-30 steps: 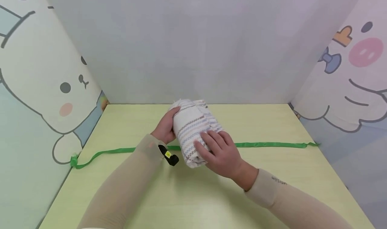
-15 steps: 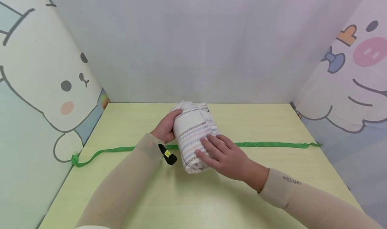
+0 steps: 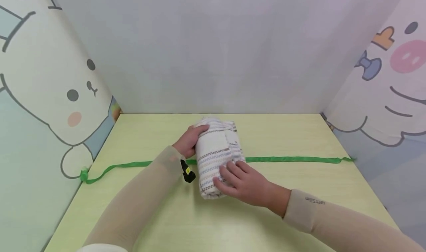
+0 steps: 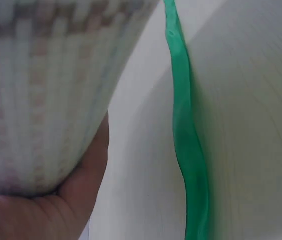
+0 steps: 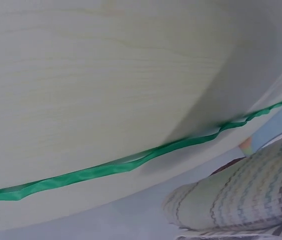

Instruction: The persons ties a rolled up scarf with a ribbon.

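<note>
A thick rolled-up towel (image 3: 214, 143), white with zigzag stripes in brown, blue and pink, lies roughly lengthwise in the middle of the head view. My left hand (image 3: 190, 140) grips its far left side, thumb over the top; the left wrist view shows the hand (image 4: 76, 200) curved around the towel (image 4: 41, 100). My right hand (image 3: 249, 185) rests on the towel's near right part, thumb and loosely bent fingertips spread over its upper face. In the right wrist view the towel (image 5: 245, 195) shows at the lower right corner, with most of the right hand out of frame.
A green ribbon (image 3: 293, 159) runs across the pale wooden table (image 3: 166, 215) and passes behind the towel. A grey-white wall (image 3: 213, 52) stands at the back, with cartoon-printed panels (image 3: 43, 78) at both sides. A black strap (image 3: 188, 172) hangs at the left wrist.
The towel has come nearer to me and turned straighter, with both hands following it. My right hand has slid down toward its near end, and its fingers have loosened on the towel.
</note>
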Demonstrator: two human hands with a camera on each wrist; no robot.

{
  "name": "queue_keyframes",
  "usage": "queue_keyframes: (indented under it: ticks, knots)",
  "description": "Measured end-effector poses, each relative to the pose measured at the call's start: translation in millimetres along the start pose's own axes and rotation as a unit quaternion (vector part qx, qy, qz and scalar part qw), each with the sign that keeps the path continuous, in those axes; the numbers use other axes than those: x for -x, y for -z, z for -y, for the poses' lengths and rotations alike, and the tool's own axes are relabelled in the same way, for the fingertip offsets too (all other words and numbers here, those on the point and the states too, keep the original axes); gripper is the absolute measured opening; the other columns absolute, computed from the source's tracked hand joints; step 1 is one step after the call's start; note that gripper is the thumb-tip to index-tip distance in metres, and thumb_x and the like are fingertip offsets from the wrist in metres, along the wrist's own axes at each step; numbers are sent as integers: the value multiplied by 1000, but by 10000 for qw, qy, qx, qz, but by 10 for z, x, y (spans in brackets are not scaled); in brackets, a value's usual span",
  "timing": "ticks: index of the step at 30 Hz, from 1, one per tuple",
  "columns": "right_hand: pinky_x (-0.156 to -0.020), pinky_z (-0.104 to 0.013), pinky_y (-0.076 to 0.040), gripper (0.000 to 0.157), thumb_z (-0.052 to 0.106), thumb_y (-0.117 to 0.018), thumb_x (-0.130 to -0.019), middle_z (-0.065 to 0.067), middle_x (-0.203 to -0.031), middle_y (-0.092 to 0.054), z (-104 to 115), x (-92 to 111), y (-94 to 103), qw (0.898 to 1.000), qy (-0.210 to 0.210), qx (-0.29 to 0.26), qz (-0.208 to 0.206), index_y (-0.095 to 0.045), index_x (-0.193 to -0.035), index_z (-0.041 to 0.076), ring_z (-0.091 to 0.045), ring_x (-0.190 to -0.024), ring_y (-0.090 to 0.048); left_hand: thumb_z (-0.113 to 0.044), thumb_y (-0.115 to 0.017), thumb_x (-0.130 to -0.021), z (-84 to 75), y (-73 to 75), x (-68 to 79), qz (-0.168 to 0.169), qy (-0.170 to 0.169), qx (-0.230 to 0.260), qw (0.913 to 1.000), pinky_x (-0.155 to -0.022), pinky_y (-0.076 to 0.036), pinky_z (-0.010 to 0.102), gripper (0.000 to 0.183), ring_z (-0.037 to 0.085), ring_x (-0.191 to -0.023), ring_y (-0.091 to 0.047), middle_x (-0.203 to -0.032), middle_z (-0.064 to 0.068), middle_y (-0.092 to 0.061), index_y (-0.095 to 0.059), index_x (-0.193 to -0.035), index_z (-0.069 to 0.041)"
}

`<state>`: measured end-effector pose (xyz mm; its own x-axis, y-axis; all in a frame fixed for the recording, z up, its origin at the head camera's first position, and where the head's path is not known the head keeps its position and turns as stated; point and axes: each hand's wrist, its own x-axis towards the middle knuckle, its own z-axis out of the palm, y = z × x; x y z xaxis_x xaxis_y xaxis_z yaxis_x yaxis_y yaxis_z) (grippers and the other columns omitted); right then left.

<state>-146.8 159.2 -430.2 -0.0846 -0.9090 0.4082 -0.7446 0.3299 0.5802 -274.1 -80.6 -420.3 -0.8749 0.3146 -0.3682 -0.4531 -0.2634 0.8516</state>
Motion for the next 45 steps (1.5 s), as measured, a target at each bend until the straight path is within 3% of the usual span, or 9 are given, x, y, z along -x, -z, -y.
queue_keyframes:
  ticks: [4, 7, 13, 23, 29, 36, 45]
  knots:
    - [-85, -40, -51, 31, 15, -39, -107, -11, -123, -60, 41, -47, -40, 9999, -18, -4, 162, -51, -136, 17, -30, -106, -58, -38, -72, -97, 10, -6, -12, -493, 0, -373, 9981, -86, -59, 38, 77, 25, -102, -68, -132, 12, -58, -23, -154, -22]
    - [-84, -41, -51, 32, 14, -36, -107, -12, -124, -59, 64, -66, -77, 9997, 0, 68, 233, -51, -136, 16, -30, -106, -57, -39, -72, -97, 16, -9, -31, -612, -79, -623, 9961, -83, -59, 37, 85, 25, -99, -67, -133, 13, -56, -16, -159, -24]
    - [-87, -42, -52, 34, 13, -36, -106, -12, -124, -58, 107, -66, -139, 9987, 34, 57, 509, -49, -137, 16, -30, -107, -57, -39, -71, -98, 42, -18, -75, -546, -193, -990, 9934, -79, -59, 36, 85, 24, -93, -68, -131, 14, -55, -15, -159, -24]
    - [-91, -42, -51, 37, 22, -59, -102, -10, -123, -56, 122, -62, -209, 9963, 120, 92, 843, -48, -137, 18, -30, -108, -56, -39, -72, -97, 84, 18, -132, -660, -226, -1250, 9897, -78, -58, 35, 87, 24, -96, -66, -135, 14, -51, -14, -160, -22]
    - [-91, -41, -52, 34, 22, -55, -103, -10, -123, -56, 130, -49, -264, 9957, 151, 142, 903, -48, -136, 18, -29, -109, -55, -42, -75, -94, 67, 42, -206, -737, -141, -1481, 9861, -77, -59, 38, 89, 26, -97, -66, -135, 13, -51, -17, -160, -23]
    - [-92, -41, -51, 55, 31, -76, -94, -9, -126, -56, 147, -58, -320, 9930, 98, 88, 1178, -47, -138, 19, -29, -111, -55, -38, -75, -95, 79, 67, -278, -742, -94, -1519, 9856, -81, -57, 38, 87, 27, -102, -64, -139, 13, -49, -19, -160, -20]
    - [-91, -39, -51, 58, 33, -79, -91, -7, -126, -55, 209, -45, -381, 9907, 202, 130, 1342, -46, -137, 21, -27, -112, -54, -35, -74, -97, 152, 61, -357, -656, -10, -1518, 9862, -77, -59, 39, 88, 27, -97, -67, -139, 12, -51, -17, -162, -23]
